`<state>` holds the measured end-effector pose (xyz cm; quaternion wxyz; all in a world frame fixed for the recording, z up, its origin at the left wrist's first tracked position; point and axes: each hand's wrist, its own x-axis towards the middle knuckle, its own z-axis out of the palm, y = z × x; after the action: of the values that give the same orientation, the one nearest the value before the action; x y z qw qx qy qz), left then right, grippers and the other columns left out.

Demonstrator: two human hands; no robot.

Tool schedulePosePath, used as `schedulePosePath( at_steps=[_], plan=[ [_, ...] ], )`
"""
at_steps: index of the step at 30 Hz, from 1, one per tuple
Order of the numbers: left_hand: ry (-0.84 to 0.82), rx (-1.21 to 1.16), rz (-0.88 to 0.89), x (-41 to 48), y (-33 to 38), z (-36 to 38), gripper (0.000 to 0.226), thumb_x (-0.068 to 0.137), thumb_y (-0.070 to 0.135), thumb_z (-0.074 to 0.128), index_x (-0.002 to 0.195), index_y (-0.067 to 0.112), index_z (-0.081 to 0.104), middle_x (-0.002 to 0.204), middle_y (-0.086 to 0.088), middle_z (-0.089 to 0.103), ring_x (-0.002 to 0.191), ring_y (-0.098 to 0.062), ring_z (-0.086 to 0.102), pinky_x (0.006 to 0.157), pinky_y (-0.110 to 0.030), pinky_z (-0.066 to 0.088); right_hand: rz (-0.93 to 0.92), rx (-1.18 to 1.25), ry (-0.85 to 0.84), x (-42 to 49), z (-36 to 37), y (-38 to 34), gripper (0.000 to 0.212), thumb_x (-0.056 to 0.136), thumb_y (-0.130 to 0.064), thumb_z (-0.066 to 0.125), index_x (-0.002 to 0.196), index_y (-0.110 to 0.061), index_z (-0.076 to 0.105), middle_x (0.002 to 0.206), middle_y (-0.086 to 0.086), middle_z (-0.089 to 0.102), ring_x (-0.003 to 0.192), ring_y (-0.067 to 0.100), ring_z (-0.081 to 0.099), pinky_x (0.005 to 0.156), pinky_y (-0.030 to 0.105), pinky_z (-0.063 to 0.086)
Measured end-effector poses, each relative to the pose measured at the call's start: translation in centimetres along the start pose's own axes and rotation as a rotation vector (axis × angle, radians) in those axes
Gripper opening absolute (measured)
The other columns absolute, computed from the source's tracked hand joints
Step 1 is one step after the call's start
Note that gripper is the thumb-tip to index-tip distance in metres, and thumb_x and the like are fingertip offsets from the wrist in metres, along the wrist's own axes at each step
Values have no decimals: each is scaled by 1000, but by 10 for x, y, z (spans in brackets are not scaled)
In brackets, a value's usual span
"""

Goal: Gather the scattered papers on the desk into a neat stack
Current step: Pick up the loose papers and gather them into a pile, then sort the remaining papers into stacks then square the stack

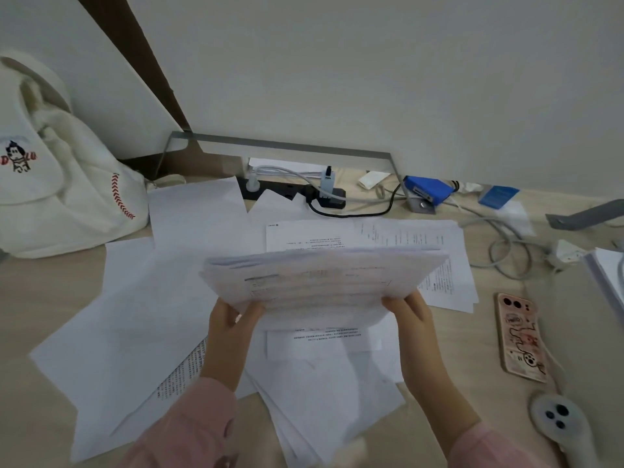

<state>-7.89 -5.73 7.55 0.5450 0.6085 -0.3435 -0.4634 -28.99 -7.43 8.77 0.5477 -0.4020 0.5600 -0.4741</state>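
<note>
A thick bundle of printed papers (pixel 320 282) hangs above the middle of the desk, blurred. My left hand (pixel 231 327) grips its near left corner and my right hand (pixel 410 315) grips its near right corner. Under and around the bundle, several loose white sheets lie scattered on the desk (pixel 44 298): blank ones at the left (pixel 135 315), printed ones behind the bundle (pixel 388 234), and a fanned pile near the front edge (pixel 324 400).
A white canvas bag (pixel 57 177) stands at the far left. A black power strip (pixel 297 192) with cables lies by the wall, next to a blue box (pixel 427 190). At the right lie a phone (pixel 520 336), a white controller (pixel 560 420) and another paper stack (pixel 607 278).
</note>
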Motion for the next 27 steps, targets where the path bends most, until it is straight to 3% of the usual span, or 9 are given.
schedulePosePath(
  at_steps=[2,5,7,8,10,13,17,20,27],
  plan=[
    [31,14,-28,-1,-6,0,13,71,7,59,79,17,55,71,1,54,58,5,51,56,-4,41,43,-47,-16,-4,-3,4,18,82,-5,51,95,-12,60,86,-7,62,83,4,58,69,14,48],
    [-33,21,-118,-6,-16,4,20,65,14,57,84,21,58,81,3,60,79,-9,57,67,-14,44,195,-135,-34,-9,-2,18,21,67,-17,51,82,-3,57,79,4,52,79,17,48,66,25,38],
    [-29,17,-119,-7,-16,7,19,65,12,58,82,21,58,81,4,61,76,-3,58,68,-13,44,195,-109,-7,-9,-3,21,20,73,-14,53,84,3,54,79,4,49,76,15,45,65,23,36],
    [-8,26,-100,-8,-14,7,16,68,7,61,78,19,58,77,3,60,68,4,57,64,-9,44,189,-87,17,-9,-3,19,6,80,-8,53,81,-2,54,78,1,51,74,14,46,66,22,37],
    [40,52,-86,-9,-17,5,13,70,7,64,69,12,53,66,-2,51,56,3,50,62,-14,42,162,-65,48,-9,-6,18,20,86,3,47,74,-11,54,73,-1,51,73,13,47,68,24,39],
    [3,103,-151,-12,-20,6,27,54,29,62,69,9,50,68,-7,47,67,-15,45,67,-28,34,206,-100,-18,-8,-11,23,23,89,0,45,77,-17,56,77,-4,56,78,12,51,70,22,40],
    [-61,123,-116,-10,-19,17,20,78,4,64,84,23,59,80,8,62,70,3,60,64,-11,45,179,-87,-50,-4,-27,20,26,91,-5,49,99,-23,65,89,-18,71,84,-6,64,65,6,48],
    [-173,146,-116,-6,-22,35,31,87,-3,53,92,27,60,93,12,66,75,12,63,66,-7,50,148,-111,60,-1,-50,14,22,90,-4,50,98,-18,66,91,-10,72,82,3,66,65,16,50],
    [-444,332,-336,-21,-69,103,15,95,21,47,97,26,62,99,2,68,89,-14,63,80,-29,51,385,-324,332,-1,-126,58,13,87,-5,45,82,-9,56,80,8,59,71,21,53,63,30,43]
  ],
)
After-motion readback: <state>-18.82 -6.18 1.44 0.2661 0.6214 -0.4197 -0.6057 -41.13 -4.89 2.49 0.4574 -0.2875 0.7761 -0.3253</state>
